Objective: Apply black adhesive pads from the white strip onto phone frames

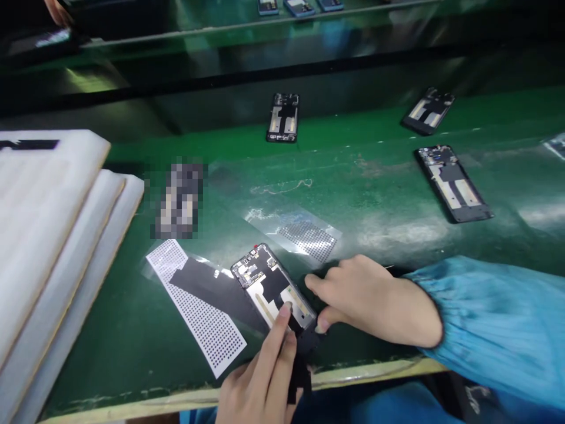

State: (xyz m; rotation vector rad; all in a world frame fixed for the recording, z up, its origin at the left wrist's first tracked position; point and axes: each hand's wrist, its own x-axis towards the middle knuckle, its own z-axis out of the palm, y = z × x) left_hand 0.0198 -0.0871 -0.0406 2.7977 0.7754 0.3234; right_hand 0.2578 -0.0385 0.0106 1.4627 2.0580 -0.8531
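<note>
An opened phone, its circuit board and silver battery area showing, lies tilted near the table's front edge. My left hand reaches in from below, its fingers stretched out and the index fingertip resting on the phone's lower half. A dark piece, which I cannot make out, shows beside that hand. On the phone's right side, my right hand has its fingers curled, with thumb and index at the edge. A black strip and a white sheet of small dark dots lie left of the phone.
A clear film with dark dots lies behind the phone. Other opened phones stand further off: one at the back, one at the right. Stacked white foam sheets fill the left side. Another person's hand shows top left.
</note>
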